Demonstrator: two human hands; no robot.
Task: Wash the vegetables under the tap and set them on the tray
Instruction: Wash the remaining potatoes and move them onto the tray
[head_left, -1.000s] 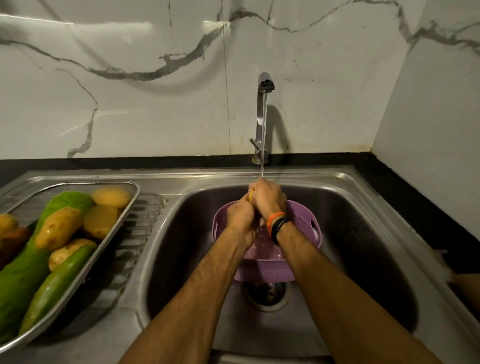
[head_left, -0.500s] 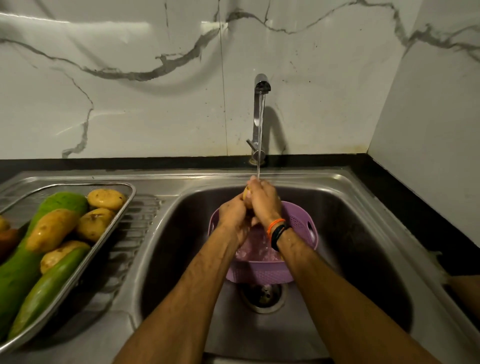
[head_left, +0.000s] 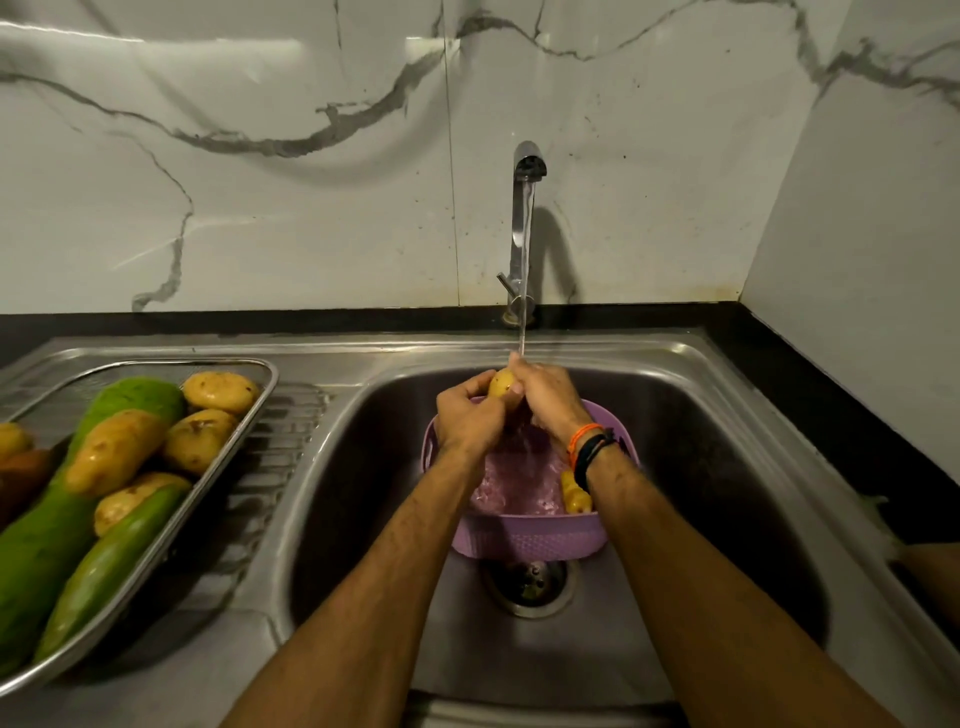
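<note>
A yellow potato (head_left: 501, 383) sits between both my hands under the running stream from the tap (head_left: 525, 218). My left hand (head_left: 470, 415) grips it from the left and my right hand (head_left: 550, 402) wraps it from the right; most of it is hidden. Below them a purple basket (head_left: 524, 540) stands in the sink (head_left: 701, 467), holding water and another potato (head_left: 575, 496). On the drainboard at left a steel tray (head_left: 228, 447) carries several potatoes (head_left: 221, 391) and long green gourds (head_left: 47, 545).
The drain (head_left: 527, 584) lies just in front of the basket. A black counter strip (head_left: 831, 415) runs behind and right of the sink, under marble walls. The ribbed drainboard (head_left: 270, 467) lies between tray and basin.
My hands have turned the potato under the stream, so more of it shows between them. The second potato in the basket has come into sight beside my right wrist.
</note>
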